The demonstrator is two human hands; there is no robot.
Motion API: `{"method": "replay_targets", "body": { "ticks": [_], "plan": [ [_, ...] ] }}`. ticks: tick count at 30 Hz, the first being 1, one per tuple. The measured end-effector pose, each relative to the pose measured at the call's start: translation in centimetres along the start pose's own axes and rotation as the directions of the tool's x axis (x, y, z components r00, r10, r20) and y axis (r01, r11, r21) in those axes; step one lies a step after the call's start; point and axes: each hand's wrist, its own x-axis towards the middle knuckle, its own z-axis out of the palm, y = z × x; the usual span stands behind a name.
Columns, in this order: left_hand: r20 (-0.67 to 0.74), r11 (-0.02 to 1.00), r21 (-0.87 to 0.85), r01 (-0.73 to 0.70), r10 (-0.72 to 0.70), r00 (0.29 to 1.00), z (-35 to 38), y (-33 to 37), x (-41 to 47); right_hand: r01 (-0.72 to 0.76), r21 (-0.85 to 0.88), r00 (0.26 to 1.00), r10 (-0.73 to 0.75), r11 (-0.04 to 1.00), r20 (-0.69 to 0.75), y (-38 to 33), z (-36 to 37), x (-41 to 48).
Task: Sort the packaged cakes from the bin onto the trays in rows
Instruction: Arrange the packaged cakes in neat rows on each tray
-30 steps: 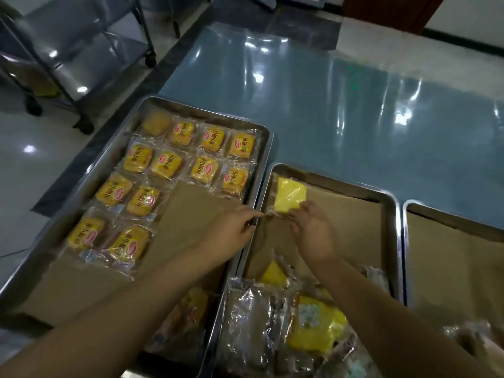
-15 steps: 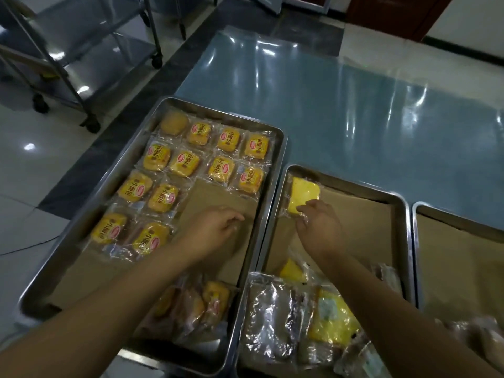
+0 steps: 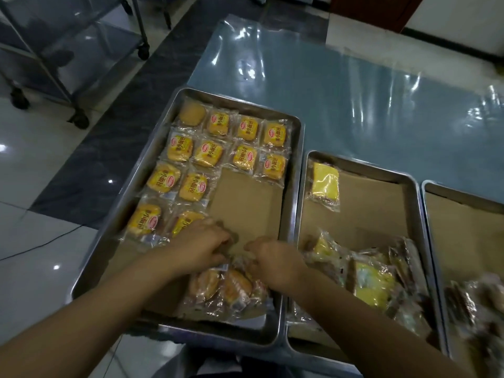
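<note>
Forearms reach in from the bottom edge, both of them yours, and meet over the near half of the left tray (image 3: 218, 334). Your left hand (image 3: 201, 246) and right hand (image 3: 272, 257) sit close together, knuckles up, with fingers curled down into crinkled clear wrappers. Whether either hand actually pinches a packet cannot be told, as the fingertips are hidden.

Just beneath and nearer than both hands lies a loose heap of packaged cakes (image 3: 223, 290), golden-brown in clear film, touching your hands at its far edge. Your left hand also overlaps the nearest sorted packet.

Beyond your hands, a bare patch of brown paper liner (image 3: 245, 203) shows on the right half of the tray. Sorted cakes (image 3: 208, 155) fill the rest in neat rows: two far rows run the full width of the tray, while two nearer rows hold a pair each on the left side.

To the right, touching the first, a middle tray (image 3: 360, 166) holds a jumbled pile of packets (image 3: 373, 282) at its near end and a single yellow cake (image 3: 326, 184) in its far left corner. A third tray (image 3: 463, 191) sits further right, with blurred packets (image 3: 474, 304) near you.

Farther off stretches a shiny blue-grey table (image 3: 354, 91), and a wheeled metal trolley (image 3: 81, 50) stands on the floor at far left.
</note>
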Motion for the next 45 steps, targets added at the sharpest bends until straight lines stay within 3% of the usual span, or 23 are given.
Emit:
{"method": "replay_targets", "body": {
  "ticks": [8,11,13,16,19,23,25,28,30,32,34,36,38,40,43,45],
  "plan": [
    [0.023,0.996,-0.082,-0.041,0.043,0.999,1.4,-1.2,-2.6,-0.073,0.116,0.981,0.051,0.991,0.185,-1.2,1.1,-0.5],
    [0.078,0.983,-0.185,-0.008,0.023,0.997,0.5,-1.3,-2.4,-0.092,0.199,0.984,0.059,0.976,0.168,-1.4,1.3,-0.5],
    [0.136,0.937,-0.343,0.068,-0.022,0.99,-0.9,-1.5,-2.2,-0.102,0.246,0.988,0.07,0.964,0.135,-1.4,1.4,-0.4],
    [0.145,0.776,-0.609,0.166,-0.097,0.985,-3.8,-2.0,-1.8,-0.106,0.256,0.991,0.081,0.961,0.104,-1.4,1.9,-0.2],
    [0.048,0.544,-0.822,0.168,-0.228,0.973,-6.5,-2.2,-0.9,-0.116,0.354,0.992,0.123,0.928,0.002,-1.4,2.5,-0.1],
    [-0.052,0.262,-0.961,0.09,-0.489,0.871,-8.0,-2.2,1.7,-0.095,0.374,0.993,0.112,0.923,-0.026,-1.2,3.0,0.2],
    [-0.18,0.34,-0.939,0.04,-0.591,0.786,-7.5,-1.9,3.2,-0.102,0.41,0.993,0.119,0.906,-0.015,-1.1,3.1,0.4],
    [-0.438,0.655,-0.753,0.062,-0.569,0.696,-5.8,-1.3,4.7,-0.137,0.496,0.987,0.161,0.858,-0.007,-1.0,3.3,0.5],
    [-0.572,0.853,-0.521,0.036,-0.38,0.727,-4.4,-1.1,4.8,-0.177,0.578,0.978,0.208,0.796,0.013,-0.8,3.3,0.5],
    [-0.563,0.958,-0.285,-0.035,-0.138,0.815,-2.8,-1.1,4.6,-0.205,0.655,0.968,0.249,0.727,0.026,-0.6,2.9,0.5],
    [-0.42,0.973,-0.211,-0.09,-0.007,0.908,-1.3,-1.1,4.3,-0.214,0.711,0.961,0.274,0.669,0.032,-0.4,2.2,0.6],
    [-0.308,0.973,-0.207,-0.106,0.038,0.951,-0.4,-1.4,4.0,-0.217,0.761,0.955,0.295,0.611,0.035,0.1,1.3,0.6],
    [-0.355,0.976,-0.166,-0.139,0.072,0.932,-0.1,-1.6,3.9,-0.215,0.812,0.948,0.316,0.543,0.04,0.7,0.3,0.5],
    [-0.414,0.986,-0.093,-0.138,0.088,0.906,-0.3,-1.9,4.4,-0.223,0.809,0.927,0.376,0.544,0.002,1.5,-0.7,0.5],
    [-0.263,0.986,0.134,-0.102,0.134,0.955,-0.3,-2.5,5.5,-0.263,0.747,0.836,0.531,0.611,-0.14,3.0,-1.9,1.2],
    [-0.201,0.97,0.225,-0.088,0.134,0.97,-0.1,-3.0,6.0,-0.241,0.778,0.783,0.59,0.58,-0.198,3.7,-2.7,1.9]
  ]
}}
